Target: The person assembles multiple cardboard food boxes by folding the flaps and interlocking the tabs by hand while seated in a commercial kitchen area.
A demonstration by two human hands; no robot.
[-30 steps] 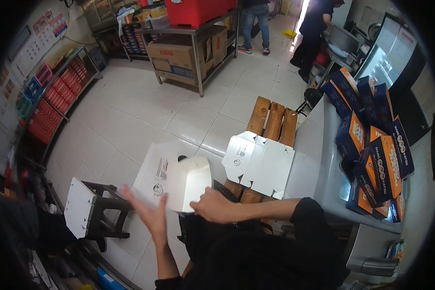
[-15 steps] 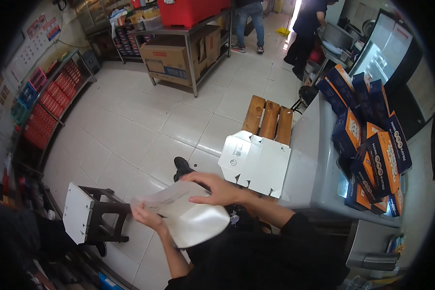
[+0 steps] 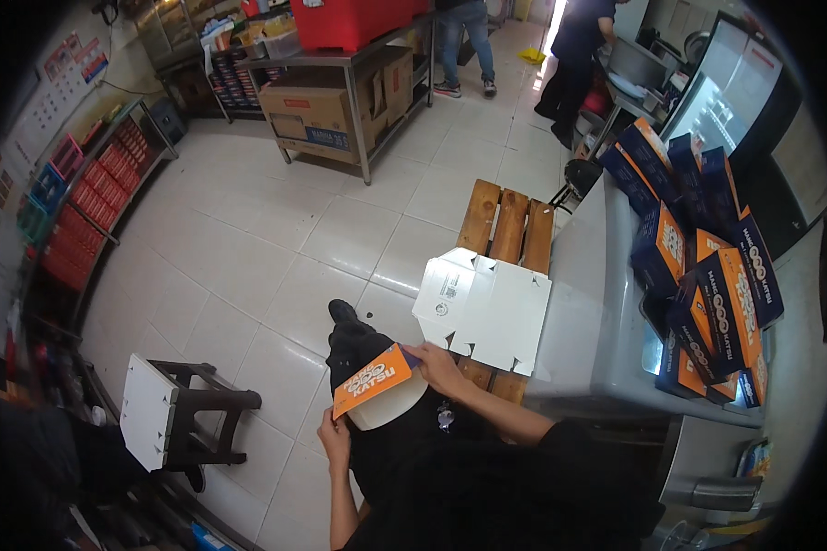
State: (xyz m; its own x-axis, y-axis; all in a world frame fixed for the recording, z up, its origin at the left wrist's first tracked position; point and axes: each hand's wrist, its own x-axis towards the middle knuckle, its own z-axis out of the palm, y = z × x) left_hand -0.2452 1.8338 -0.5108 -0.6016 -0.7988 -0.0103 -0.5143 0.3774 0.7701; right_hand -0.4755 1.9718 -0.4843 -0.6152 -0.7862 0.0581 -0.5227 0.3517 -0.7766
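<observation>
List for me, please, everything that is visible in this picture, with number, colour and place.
held box: one, orange outside, white inside, between the hands
sheets: at least two, white, on bench and stool
bench: one, brown, right of centre
stool: one, dark, left
unit: one, grey, right
boxes: about ten, blue and orange, on unit
table: one, silver, back
tub: one, red, on table
cartons: at least two, brown, under tabletop
packs: many, red, left shelf
pot: one, grey, back right
people: at least two, dark clothes or jeans, back
left hand: one, bare, at held box's near end
right hand: one, bare, at its far end
</observation>
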